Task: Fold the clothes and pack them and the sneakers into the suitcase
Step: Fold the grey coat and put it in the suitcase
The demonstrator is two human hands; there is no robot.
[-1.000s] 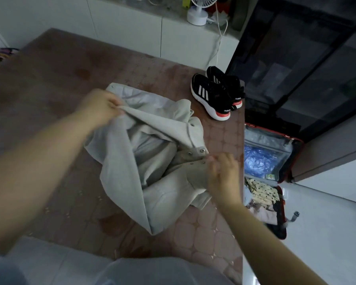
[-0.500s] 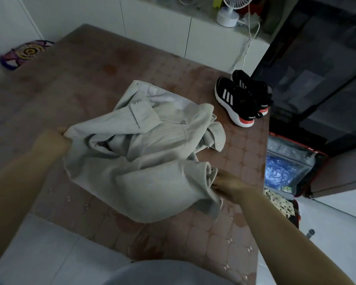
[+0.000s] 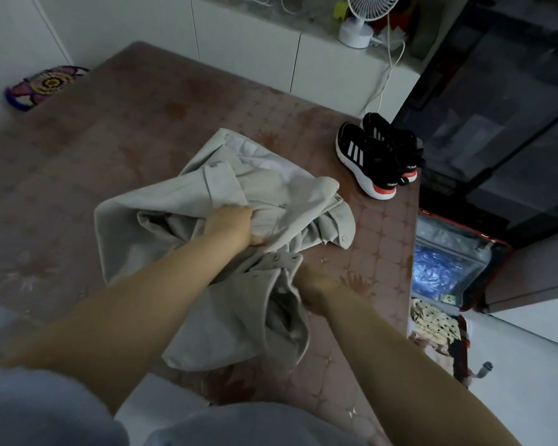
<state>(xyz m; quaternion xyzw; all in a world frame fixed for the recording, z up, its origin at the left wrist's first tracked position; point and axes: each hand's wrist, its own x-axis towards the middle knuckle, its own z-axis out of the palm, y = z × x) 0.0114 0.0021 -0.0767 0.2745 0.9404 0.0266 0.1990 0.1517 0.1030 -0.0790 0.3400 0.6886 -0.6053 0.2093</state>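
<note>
Now that the left hand (image 3: pixel 232 225) has crossed over to clench the middle of the jacket (image 3: pixel 161 226), it lies crumpled and unfolded by the right edge of the bed (image 3: pixel 110 123). The right hand (image 3: pixel 313 288) is blurred, so I cannot tell its fingers' grip.

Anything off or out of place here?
Only the beige jacket: crumpled in a heap, unfolded, left hand and right hand gripping it. Sneakers sit paired near the open suitcase. No spill or damage.

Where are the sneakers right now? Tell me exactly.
In the head view, the sneakers stand side by side at the far right edge of the brown surface, beyond the beige jacket and past the open suitcase.
</note>
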